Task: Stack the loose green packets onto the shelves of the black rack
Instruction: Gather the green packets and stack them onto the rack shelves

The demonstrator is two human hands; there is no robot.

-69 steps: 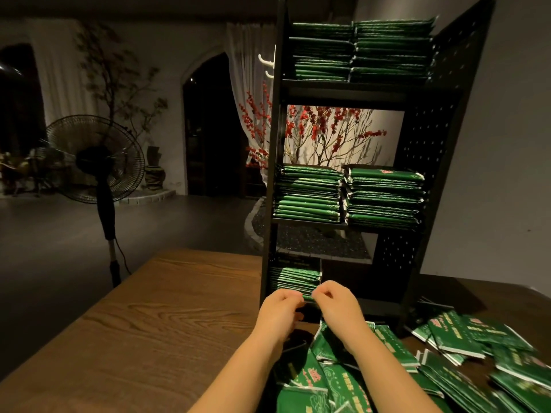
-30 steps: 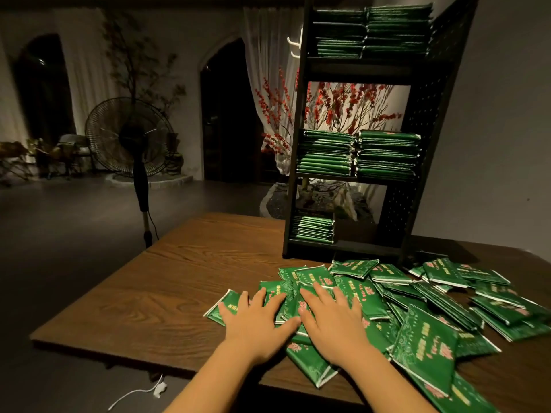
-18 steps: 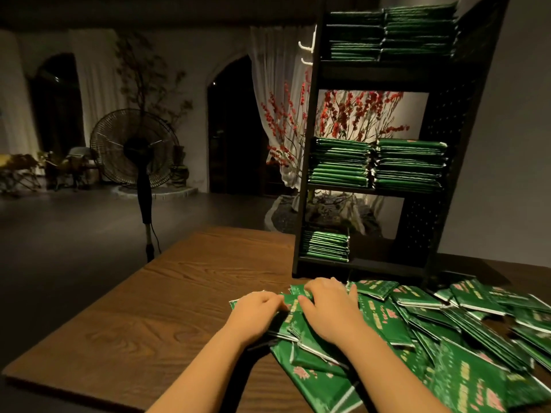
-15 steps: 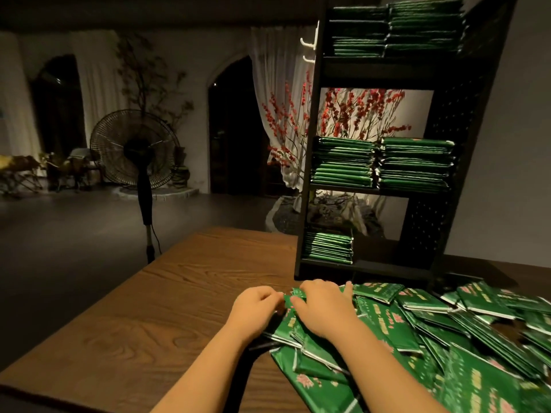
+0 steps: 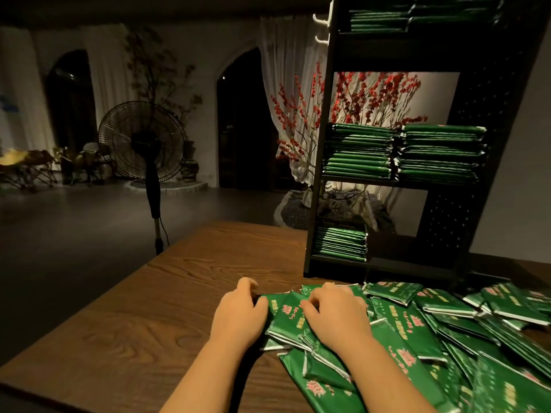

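A small bundle of glossy green foil packets point(image 5: 287, 318) is clamped between the left hand point(image 5: 238, 315) and right hand point(image 5: 335, 315), fingers curled, on the brown wooden desk point(image 5: 149, 308) before the black metal rack point(image 5: 492, 144).

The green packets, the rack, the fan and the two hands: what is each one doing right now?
Loose green packets: scattered on the table.
Gathered bundle: gripped between both hands.
Left hand: curled on the bundle.
Right hand: curled on the bundle.
Black rack: upright, partly filled.
Fan: standing; spinning unclear.
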